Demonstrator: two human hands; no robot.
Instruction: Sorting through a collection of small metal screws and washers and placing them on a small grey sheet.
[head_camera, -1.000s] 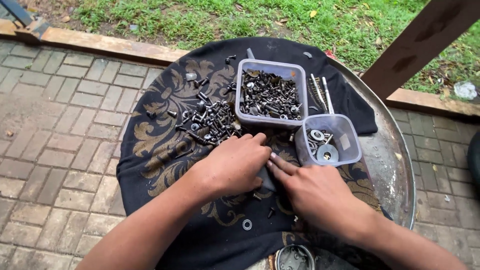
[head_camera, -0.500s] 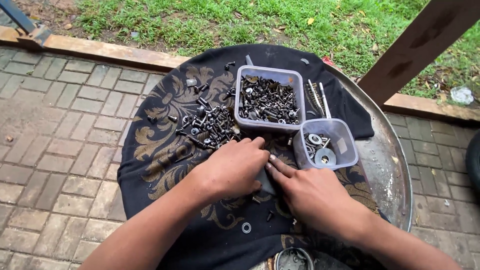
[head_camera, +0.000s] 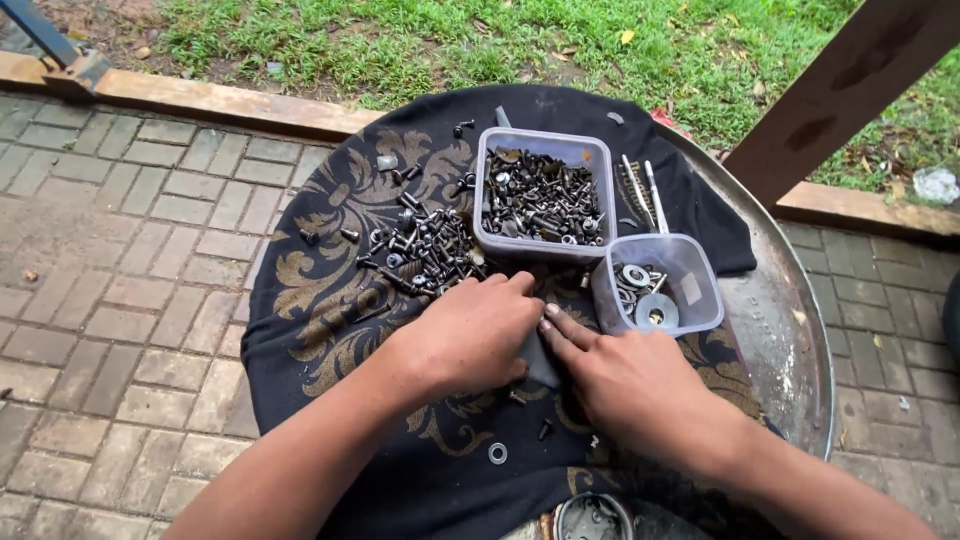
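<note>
My left hand (head_camera: 470, 335) lies palm down on a black cloth with gold scrollwork (head_camera: 330, 300), its fingers curled toward my right hand (head_camera: 620, 375). The two hands meet over a fold of the cloth, fingertips touching; what lies beneath them is hidden. Just beyond my left hand is a loose pile of dark screws and bolts (head_camera: 420, 245). A clear square tub full of screws (head_camera: 542, 195) stands behind the hands. A smaller clear tub with washers (head_camera: 655, 285) sits right of it, close to my right fingers.
The cloth covers a round metal tray (head_camera: 790, 330) set on brick paving (head_camera: 110, 300). A single washer (head_camera: 497, 453) and small screws lie near my wrists. Two thin rods (head_camera: 645, 190) rest beside the big tub. A wooden post (head_camera: 840, 90) and grass are beyond.
Both hands stay pressed together at the same spot on the cloth; only the fingers shift slightly. The tubs and the pile have not moved.
</note>
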